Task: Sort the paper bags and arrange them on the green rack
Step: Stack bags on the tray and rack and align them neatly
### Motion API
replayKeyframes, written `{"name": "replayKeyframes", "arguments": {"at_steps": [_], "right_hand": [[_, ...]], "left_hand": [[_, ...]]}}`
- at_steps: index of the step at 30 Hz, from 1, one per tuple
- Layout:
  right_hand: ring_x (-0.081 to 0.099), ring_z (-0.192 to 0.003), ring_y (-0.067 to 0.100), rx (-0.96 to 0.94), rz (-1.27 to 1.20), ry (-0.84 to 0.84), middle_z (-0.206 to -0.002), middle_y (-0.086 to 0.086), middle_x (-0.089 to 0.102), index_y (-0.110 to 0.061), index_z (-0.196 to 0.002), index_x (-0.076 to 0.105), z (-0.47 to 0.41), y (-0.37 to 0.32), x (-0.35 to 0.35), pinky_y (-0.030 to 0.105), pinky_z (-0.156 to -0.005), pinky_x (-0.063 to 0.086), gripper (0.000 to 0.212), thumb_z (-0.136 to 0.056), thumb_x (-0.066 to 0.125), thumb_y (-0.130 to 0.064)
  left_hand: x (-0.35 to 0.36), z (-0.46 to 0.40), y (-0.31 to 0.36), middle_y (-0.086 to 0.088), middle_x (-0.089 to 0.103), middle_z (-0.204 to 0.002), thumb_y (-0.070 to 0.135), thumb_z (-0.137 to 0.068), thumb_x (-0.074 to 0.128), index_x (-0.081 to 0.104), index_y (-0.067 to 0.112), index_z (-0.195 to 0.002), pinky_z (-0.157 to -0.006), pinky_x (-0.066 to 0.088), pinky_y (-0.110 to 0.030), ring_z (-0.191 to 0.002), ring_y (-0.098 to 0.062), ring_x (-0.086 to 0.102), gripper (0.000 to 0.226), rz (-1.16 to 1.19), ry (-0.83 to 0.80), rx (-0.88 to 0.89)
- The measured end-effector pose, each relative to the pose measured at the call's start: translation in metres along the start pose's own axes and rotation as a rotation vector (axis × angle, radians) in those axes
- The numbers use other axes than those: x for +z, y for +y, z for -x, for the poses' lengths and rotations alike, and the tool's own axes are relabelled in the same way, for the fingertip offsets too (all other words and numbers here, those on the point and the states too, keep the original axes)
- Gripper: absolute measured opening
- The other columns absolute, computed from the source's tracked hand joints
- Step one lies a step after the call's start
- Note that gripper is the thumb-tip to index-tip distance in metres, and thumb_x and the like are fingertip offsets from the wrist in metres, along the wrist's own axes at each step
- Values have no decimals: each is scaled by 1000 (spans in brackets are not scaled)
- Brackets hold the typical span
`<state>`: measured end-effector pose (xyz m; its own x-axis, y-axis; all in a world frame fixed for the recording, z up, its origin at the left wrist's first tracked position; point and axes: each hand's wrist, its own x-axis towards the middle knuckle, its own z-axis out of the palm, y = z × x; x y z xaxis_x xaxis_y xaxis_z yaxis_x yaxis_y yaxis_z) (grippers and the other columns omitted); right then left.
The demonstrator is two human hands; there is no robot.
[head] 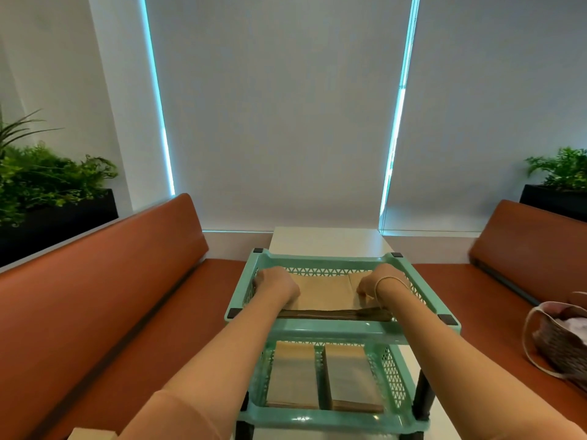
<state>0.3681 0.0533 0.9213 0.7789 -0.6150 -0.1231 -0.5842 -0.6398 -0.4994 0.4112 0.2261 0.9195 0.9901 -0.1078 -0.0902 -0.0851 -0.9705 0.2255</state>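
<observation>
From my remote station I see the green rack (341, 331) standing on a white table (327, 241), filling the lower centre of the head view. Its top tier holds a flat stack of brown paper bags (324, 295), whose near edges run along the tier's front rail at 6 o'clock of that tier. The left hand (274, 282) sits at 9 o'clock of the stack, against the tier's left lattice wall, with fingers curled down onto the left edge of the bags; I cannot tell whether they clamp the paper or only press on it. The right hand (379, 282), with a thin bracelet (386, 281) on its wrist, sits at 3 o'clock of the stack, fingers curled with fingertips touching the top bag; here too I cannot tell whether the paper is actually gripped. On the lower tier, at 6 o'clock below the top one, two separate piles lie side by side, divided by a green bar: a left pile of bags (293, 374) and a right pile of bags (351, 377). Orange benches (104, 296) flank the table at 9 and 3 o'clock. A woven basket (562, 341) rests on the right bench at 4 o'clock. Potted plants (41, 179) stand behind both benches at 10 and 2 o'clock.
</observation>
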Motion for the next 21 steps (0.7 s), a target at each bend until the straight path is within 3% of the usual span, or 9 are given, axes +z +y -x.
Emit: {"name": "replayKeyframes", "arguments": {"at_steps": [5, 10, 14, 18, 20, 21], "right_hand": [[55, -80, 24, -2, 24, -33, -86, 9, 58, -9, -71, 55, 1, 0, 0, 32, -78, 52, 18, -78, 67, -20], [52, -73, 21, -7, 32, -27, -73, 7, 51, -8, -69, 52, -1, 1, 1, 30, -76, 50, 21, -80, 67, -19], [46, -61, 18, -11, 52, -1, -70, 6, 49, -8, -67, 49, -3, 3, 2, 29, -73, 48, 25, -83, 65, -20], [54, -82, 24, -26, -43, 53, -84, 10, 56, -9, -73, 50, -2, 5, 6, 32, -76, 50, 20, -84, 62, -21], [55, -92, 27, -43, -98, 106, -98, 12, 60, -7, -89, 54, 3, 5, 4, 36, -80, 49, 19, -84, 61, -24], [55, -98, 29, -51, -109, 136, -106, 14, 60, -7, -103, 53, 4, 4, 2, 37, -83, 48, 29, -83, 61, -27]], "left_hand": [[5, -1, 3, -10, 59, -115, 27, -89, 58, 54, 3, -119, -80, 46, -26, -103, -23, 57, 38, 36, 2, -34], [3, 2, 5, -14, 52, -127, 24, -87, 62, 23, -7, -141, -86, 47, -29, -112, -25, 54, 73, 209, 2, -86], [1, 3, 2, -14, 51, -129, 33, -84, 66, 26, -5, -140, -93, 46, -30, -115, -26, 53, 79, 239, -9, -64], [2, 6, -1, -14, 51, -131, 36, -87, 62, 30, -4, -140, -90, 45, -30, -116, -27, 52, 75, 266, -12, -15], [1, 11, -2, -14, 53, -129, 35, -87, 63, 32, -3, -139, -85, 45, -30, -114, -27, 53, 72, 290, 6, -2], [0, 13, -1, -14, 53, -128, 35, -86, 63, 34, -3, -138, -85, 46, -30, -114, -27, 54, 70, 304, 19, 5]]}}
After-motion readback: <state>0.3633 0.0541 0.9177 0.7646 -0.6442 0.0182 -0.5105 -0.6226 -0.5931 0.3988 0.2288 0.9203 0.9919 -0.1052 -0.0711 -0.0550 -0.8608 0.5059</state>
